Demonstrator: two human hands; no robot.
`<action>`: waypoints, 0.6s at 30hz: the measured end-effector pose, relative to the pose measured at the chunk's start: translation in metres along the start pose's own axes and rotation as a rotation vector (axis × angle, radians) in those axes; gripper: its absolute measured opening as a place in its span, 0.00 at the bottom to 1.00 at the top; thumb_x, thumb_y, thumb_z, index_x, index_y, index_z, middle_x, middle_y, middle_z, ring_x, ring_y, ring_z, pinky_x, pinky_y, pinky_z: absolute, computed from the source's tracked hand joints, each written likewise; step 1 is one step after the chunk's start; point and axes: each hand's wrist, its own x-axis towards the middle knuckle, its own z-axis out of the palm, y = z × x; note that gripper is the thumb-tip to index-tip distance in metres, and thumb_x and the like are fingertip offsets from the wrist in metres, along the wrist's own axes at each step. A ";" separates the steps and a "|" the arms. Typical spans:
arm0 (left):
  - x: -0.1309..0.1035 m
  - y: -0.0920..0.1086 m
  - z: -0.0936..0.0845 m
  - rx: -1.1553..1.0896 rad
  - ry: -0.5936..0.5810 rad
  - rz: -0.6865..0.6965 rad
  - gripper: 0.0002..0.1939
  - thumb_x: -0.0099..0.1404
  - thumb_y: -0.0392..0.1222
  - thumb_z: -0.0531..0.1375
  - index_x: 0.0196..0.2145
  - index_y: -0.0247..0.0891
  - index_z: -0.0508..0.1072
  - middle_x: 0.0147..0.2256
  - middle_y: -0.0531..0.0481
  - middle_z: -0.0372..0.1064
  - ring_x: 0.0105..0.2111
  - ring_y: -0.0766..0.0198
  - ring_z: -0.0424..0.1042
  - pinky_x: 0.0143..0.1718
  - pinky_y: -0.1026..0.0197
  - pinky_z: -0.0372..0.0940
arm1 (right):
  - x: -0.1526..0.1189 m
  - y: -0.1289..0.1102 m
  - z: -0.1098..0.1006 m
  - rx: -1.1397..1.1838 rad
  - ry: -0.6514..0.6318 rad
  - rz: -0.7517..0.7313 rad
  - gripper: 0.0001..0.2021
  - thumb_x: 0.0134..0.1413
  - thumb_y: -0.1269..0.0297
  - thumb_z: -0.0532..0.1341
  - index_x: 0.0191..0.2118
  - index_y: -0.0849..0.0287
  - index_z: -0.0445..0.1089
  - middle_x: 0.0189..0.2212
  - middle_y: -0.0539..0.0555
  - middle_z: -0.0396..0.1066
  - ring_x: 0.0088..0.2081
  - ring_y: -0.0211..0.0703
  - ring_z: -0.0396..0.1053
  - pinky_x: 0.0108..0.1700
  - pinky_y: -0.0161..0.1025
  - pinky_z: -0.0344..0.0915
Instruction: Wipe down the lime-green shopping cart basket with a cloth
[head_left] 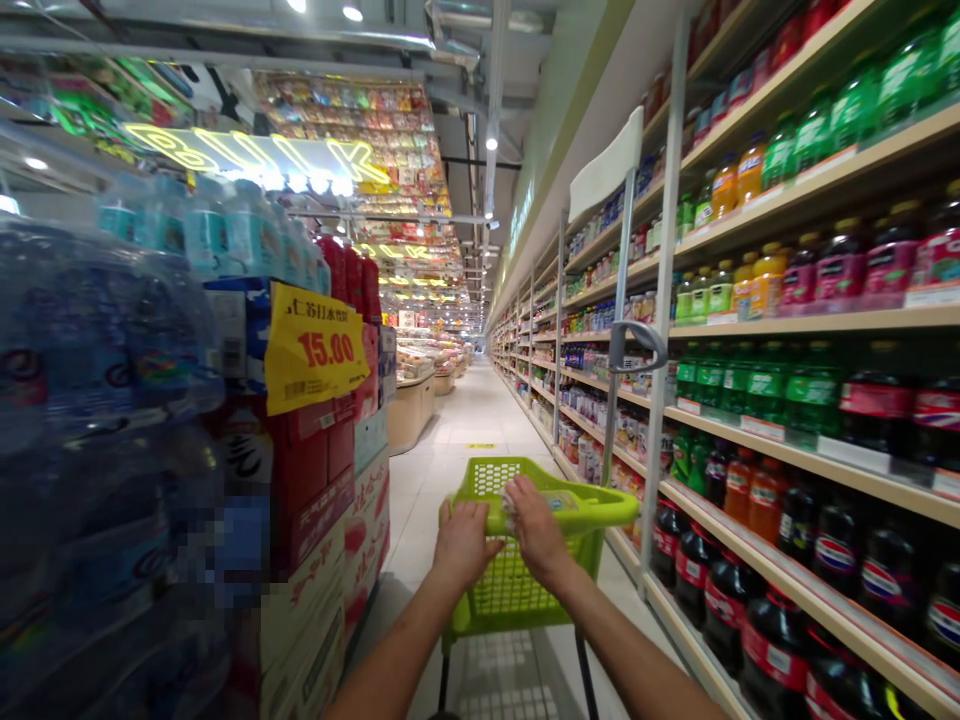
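Note:
A lime-green shopping cart (547, 580) stands in front of me, with an openwork plastic basket on dark legs. My left hand (463, 545) rests over the left part of its green handle (600, 510), fingers curled across the bar and thumb toward the middle. Close beside it, my right hand (534, 525) is on the handle near the centre. Its fingers press a crumpled white tissue (511, 502) against the bar; part of that tissue is hidden under the fingers. A printed label (559, 501) shows on the handle just right of these fingers.
Drink shelves (817, 325) line the right side, holding several rows of bottles. A grey pole with a loop (637, 347) stands by them. Stacked cartons (315, 480) with a yellow price sign (315, 348) and wrapped water bottles (105, 330) crowd the left. A tiled aisle (469, 400) runs ahead.

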 end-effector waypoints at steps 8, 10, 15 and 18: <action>-0.001 0.006 0.001 -0.027 0.005 -0.009 0.18 0.57 0.45 0.55 0.45 0.38 0.65 0.45 0.46 0.66 0.51 0.56 0.59 0.57 0.49 0.41 | -0.003 0.040 -0.026 -0.150 0.153 0.237 0.23 0.48 0.76 0.47 0.52 0.63 0.62 0.53 0.62 0.60 0.57 0.49 0.53 0.56 0.55 0.53; 0.000 0.008 0.003 -0.037 0.004 -0.001 0.18 0.57 0.44 0.55 0.45 0.38 0.65 0.46 0.46 0.66 0.51 0.56 0.59 0.58 0.49 0.41 | -0.001 0.017 -0.008 -0.076 0.077 0.109 0.24 0.50 0.76 0.48 0.54 0.60 0.60 0.55 0.60 0.59 0.58 0.47 0.52 0.56 0.53 0.54; 0.000 -0.001 0.005 -0.066 0.003 0.009 0.19 0.56 0.42 0.55 0.46 0.38 0.64 0.47 0.46 0.65 0.52 0.57 0.58 0.58 0.49 0.41 | 0.006 -0.002 0.005 -0.039 -0.040 -0.071 0.23 0.50 0.76 0.49 0.53 0.60 0.62 0.54 0.61 0.60 0.58 0.47 0.53 0.55 0.53 0.55; -0.002 -0.010 0.007 -0.077 0.024 0.008 0.20 0.56 0.44 0.55 0.47 0.37 0.64 0.49 0.45 0.63 0.54 0.55 0.55 0.58 0.49 0.41 | 0.007 0.032 -0.019 -0.143 0.065 0.131 0.22 0.48 0.76 0.48 0.51 0.63 0.63 0.53 0.62 0.61 0.56 0.50 0.55 0.55 0.55 0.55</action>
